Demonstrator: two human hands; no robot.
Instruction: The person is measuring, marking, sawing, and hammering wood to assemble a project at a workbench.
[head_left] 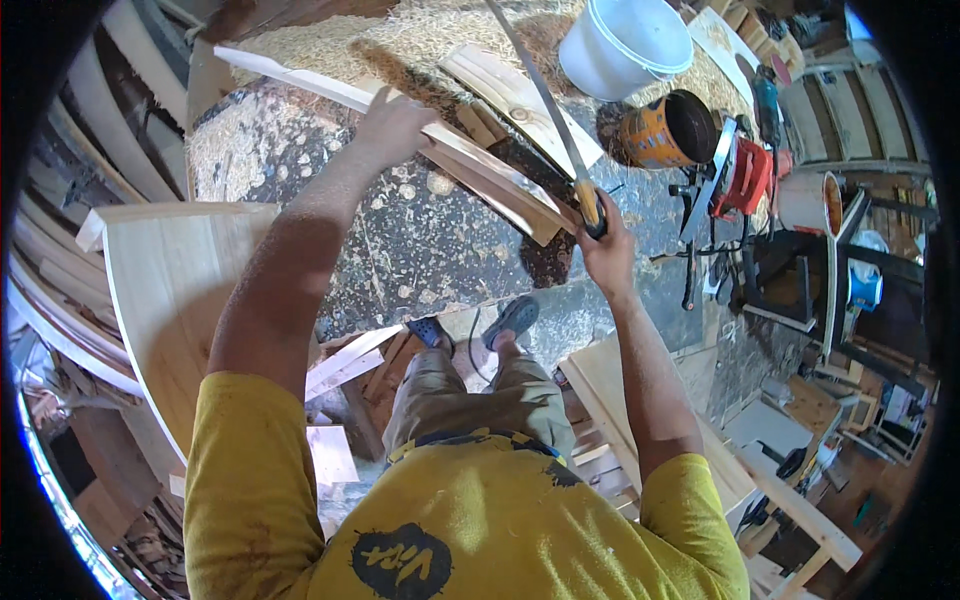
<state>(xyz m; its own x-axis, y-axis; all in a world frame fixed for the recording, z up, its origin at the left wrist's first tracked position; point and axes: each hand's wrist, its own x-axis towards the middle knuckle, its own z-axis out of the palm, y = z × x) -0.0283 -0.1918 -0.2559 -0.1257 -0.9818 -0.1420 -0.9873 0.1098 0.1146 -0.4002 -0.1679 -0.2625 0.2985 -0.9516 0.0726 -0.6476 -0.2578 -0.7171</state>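
Note:
My left hand (395, 125) is wrapped over a long pale wooden strip (300, 80) that slants across the dark, paint-spattered workbench (400, 250). The strip's far left end is narrow and tapered. In my right hand (607, 250) is the wooden, black-ended handle of a machete (545, 90), whose long narrow blade points up and away. The right hand is close to the strip's near right end; I cannot tell whether they touch. Under the strip lies another piece of wood (530, 225), and a flat pale board (520, 105) rests just beyond.
Wood shavings (420, 35) cover the far bench. A white bucket (625, 45), an orange tin (668, 130) and a red power tool (745, 178) stand at the right. A wide curved panel (180, 290) leans at the left. Boards (610, 390) lie near my legs.

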